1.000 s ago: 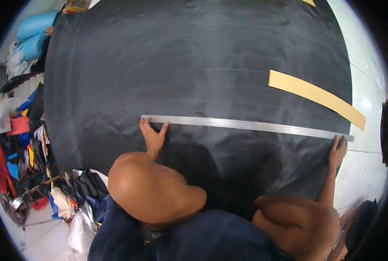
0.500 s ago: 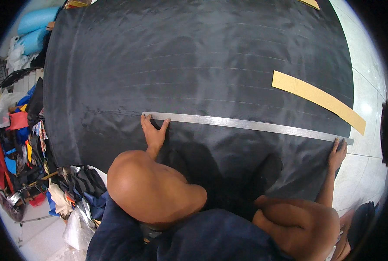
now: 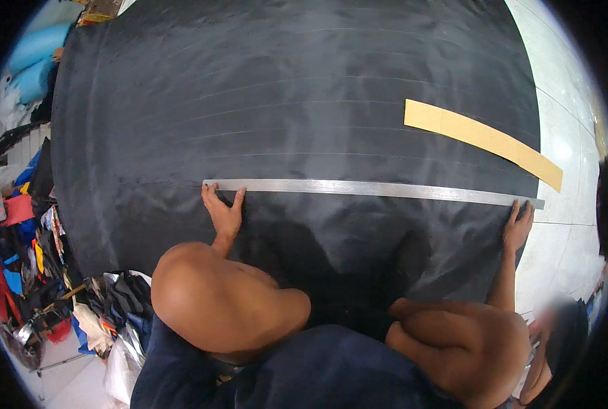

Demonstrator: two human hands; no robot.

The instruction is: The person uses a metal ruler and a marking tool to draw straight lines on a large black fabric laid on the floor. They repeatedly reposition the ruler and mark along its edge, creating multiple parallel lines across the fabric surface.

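A long metal straightedge [image 3: 365, 188] lies across a large black sheet [image 3: 202, 75] on the floor, its right end reaching past the sheet's edge over the tiles. At its left end rests my left hand [image 3: 223, 208], fingertips on the metal and thumb spread apart along the near edge. My right hand [image 3: 519, 225] touches the near side close to the right end, its fingers stretched out and slightly apart. Neither hand is wrapped round the straightedge. Beyond it, a flat yellow strip [image 3: 481, 140] lies slantwise on the sheet and overhangs the right edge. Faint light lines cross the sheet.
My bare knees [image 3: 208, 296] stand close behind the straightedge. Left of the sheet lies a heap of coloured fabric and plastic scraps [image 3: 38, 245], with blue rolls [image 3: 38, 48] farther off. White floor tiles [image 3: 556, 252] run along the right, where a person's arm [image 3: 537, 378] partly shows.
The view has turned slightly, shifting the whole scene in the picture. My hands keep their places at the straightedge's ends. A second yellow piece at the top right has left the view.
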